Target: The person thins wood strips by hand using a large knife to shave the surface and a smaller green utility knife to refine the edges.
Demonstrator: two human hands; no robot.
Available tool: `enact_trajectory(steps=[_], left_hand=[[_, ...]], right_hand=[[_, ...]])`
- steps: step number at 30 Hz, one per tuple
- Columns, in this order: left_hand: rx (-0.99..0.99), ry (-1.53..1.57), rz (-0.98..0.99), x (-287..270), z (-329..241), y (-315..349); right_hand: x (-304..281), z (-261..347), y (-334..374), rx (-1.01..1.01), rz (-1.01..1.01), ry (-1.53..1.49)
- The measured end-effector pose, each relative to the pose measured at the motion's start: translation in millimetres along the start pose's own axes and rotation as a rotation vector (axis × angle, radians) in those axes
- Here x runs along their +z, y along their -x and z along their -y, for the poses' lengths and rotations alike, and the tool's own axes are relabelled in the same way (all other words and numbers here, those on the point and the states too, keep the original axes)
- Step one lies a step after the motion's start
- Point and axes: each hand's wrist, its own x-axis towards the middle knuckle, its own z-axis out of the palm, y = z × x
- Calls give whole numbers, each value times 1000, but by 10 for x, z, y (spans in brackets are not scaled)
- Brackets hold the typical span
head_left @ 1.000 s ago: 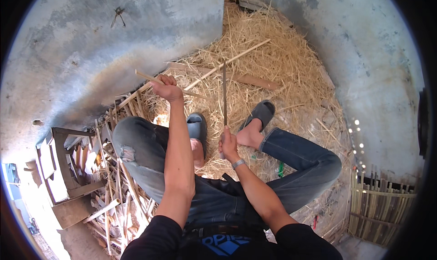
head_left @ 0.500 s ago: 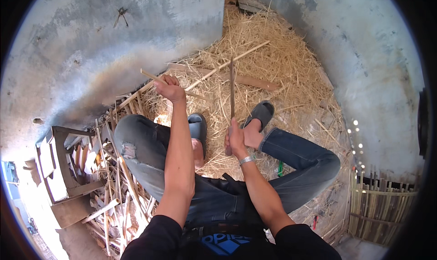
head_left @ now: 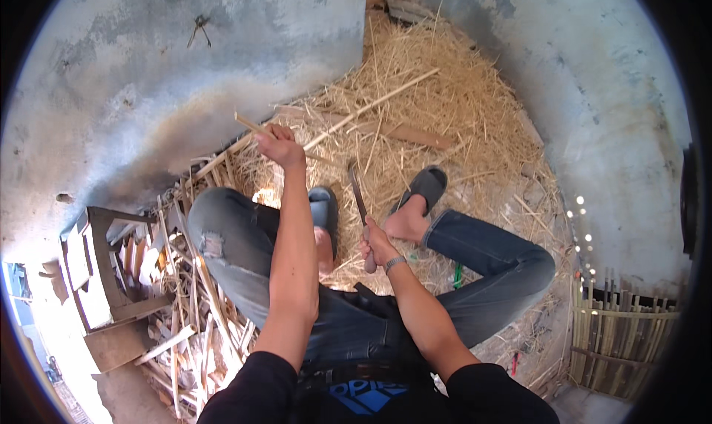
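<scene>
My left hand (head_left: 282, 147) is closed around a short, pale wooden or bamboo stick (head_left: 250, 123), which pokes out on both sides of the fist. In my right hand (head_left: 378, 244) is a knife (head_left: 357, 192) with a long dark blade, gripped by its handle. Its blade slants away and a little left, with the tip close to the stick's right end. Whether the two touch, I cannot tell. Both hands are held over the space between my bent knees.
Straw shavings (head_left: 437, 90) cover the floor ahead, with a long pale pole (head_left: 371, 105) and a flat board (head_left: 408, 133) across them. Split sticks (head_left: 204, 275) pile up beside a dark wooden frame (head_left: 93, 268) at left. A slatted bamboo panel (head_left: 615, 342) stands right. Walls (head_left: 222, 45) enclose the corner.
The knife has swung from pointing straight ahead to a leftward slant, its tip now much nearer to me. My right hand has shifted slightly back and left. My left hand has barely moved.
</scene>
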Motion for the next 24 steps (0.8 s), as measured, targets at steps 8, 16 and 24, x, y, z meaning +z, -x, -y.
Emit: enact_trajectory(steps=[8, 16, 24], left_hand=[[-43, 28, 4, -104, 25, -1], [-71, -68, -12, -160, -18, 157], [-40, -68, 25, -97, -34, 33]], right_hand=[[313, 458, 551, -656, -142, 61], [-118, -179, -27, -9, 75, 73], [413, 456, 567, -693, -228, 171]])
